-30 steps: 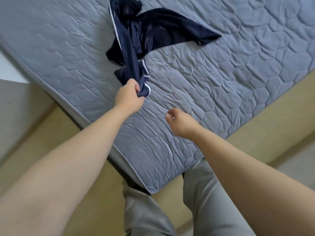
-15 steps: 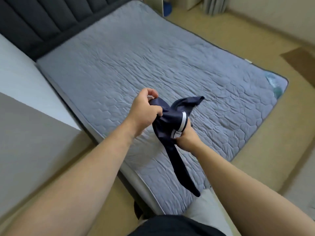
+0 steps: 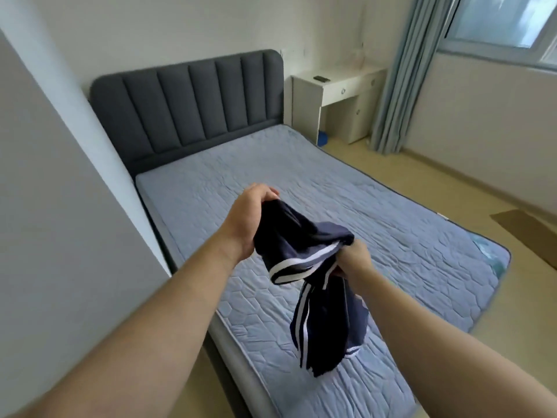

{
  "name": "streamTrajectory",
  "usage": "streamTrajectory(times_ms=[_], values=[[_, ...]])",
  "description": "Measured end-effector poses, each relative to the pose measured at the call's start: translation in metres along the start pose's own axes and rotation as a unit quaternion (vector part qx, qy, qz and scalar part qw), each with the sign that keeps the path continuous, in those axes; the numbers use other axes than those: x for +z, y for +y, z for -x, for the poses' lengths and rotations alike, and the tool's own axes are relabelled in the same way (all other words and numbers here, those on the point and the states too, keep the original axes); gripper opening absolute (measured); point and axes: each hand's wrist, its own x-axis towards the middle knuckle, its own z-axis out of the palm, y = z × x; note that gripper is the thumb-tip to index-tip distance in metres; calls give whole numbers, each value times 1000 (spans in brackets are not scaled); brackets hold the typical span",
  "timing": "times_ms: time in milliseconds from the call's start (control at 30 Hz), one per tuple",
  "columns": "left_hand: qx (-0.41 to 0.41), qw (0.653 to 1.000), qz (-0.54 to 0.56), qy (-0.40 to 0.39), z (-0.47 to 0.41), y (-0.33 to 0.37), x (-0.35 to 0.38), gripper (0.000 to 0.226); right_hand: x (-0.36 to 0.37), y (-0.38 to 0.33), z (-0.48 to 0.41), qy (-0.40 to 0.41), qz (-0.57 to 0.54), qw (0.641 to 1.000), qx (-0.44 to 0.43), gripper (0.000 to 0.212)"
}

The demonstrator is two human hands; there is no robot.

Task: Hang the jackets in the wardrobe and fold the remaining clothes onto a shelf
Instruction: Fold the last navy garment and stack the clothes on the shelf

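A navy garment with white side stripes (image 3: 316, 267) hangs in the air over the near part of the bed (image 3: 376, 224). My left hand (image 3: 250, 220) grips its upper end, fingers curled round the cloth. My right hand (image 3: 354, 260) pinches the striped edge lower down, and the rest of the garment dangles below it toward the mattress. No other clothes lie on the bed in this view.
A grey wardrobe panel (image 3: 45, 206) stands close on the left. The dark padded headboard (image 3: 187, 101) is at the far end, a white desk (image 3: 337, 95) and a blue curtain (image 3: 398, 79) beyond it. A brown cardboard piece (image 3: 524, 233) lies on the floor at right.
The garment has been lifted off the mattress, and my right hand has taken hold of it as well. My view has risen from the mattress to the whole room.
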Motion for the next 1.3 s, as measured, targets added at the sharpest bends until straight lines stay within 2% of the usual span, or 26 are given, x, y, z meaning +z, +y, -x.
streamTrajectory(times_ms=[33,100,167,200,267,300,400,467,533,667,800,867,933,1000,1067,1133,1233,1300], values=[[-73,997,-25,-1,-3,-4,-14,37,2,-16,4,-3,-7,999,-31,13],[-213,971,-85,-70,-6,-15,-40,81,6,-48,15,-12,1,995,-102,13],[-286,942,-115,-132,-10,-27,-55,102,12,-73,32,-58,-39,984,-161,23],[-291,940,-117,-131,-13,-33,-59,104,15,-82,43,-98,-86,976,-172,33],[-238,961,-99,-101,-21,-37,-60,98,20,-96,62,-174,-159,958,-165,51],[-207,972,-53,-96,-24,-36,-56,93,22,-100,68,-208,-175,950,-154,55],[-195,965,146,-95,-31,-27,-44,90,24,-103,79,-294,-176,930,-135,43],[-174,972,150,-58,-38,-23,-38,76,23,-99,82,-338,-153,920,-127,31],[-163,975,132,-65,-43,-17,-33,59,19,-94,82,-357,-141,917,-110,32],[-167,973,150,-62,-44,-9,-20,35,11,-88,80,-367,-175,910,-80,54],[-84,975,202,-43,-38,-6,-19,26,0,-83,72,-338,-118,933,-35,81],[-46,978,196,-54,-32,-3,-21,21,-1,-79,61,-288,-51,956,15,79],[-23,982,180,-48,-23,0,-22,16,1,-76,51,-195,37,980,33,67],[-20,982,182,-56,-14,0,-23,21,7,-75,42,-94,34,995,15,80],[-10,976,192,-104,-5,-1,-25,28,13,-78,38,-52,-23,998,-26,100],[-7,965,205,-165,3,0,-28,25,16,-81,34,-85,-73,992,-60,103],[2,964,160,-212,5,0,-36,31,17,-81,34,-214,-167,961,-52,76],[15,973,80,-218,-2,-1,-42,41,17,-83,37,-267,-175,945,-71,61]])
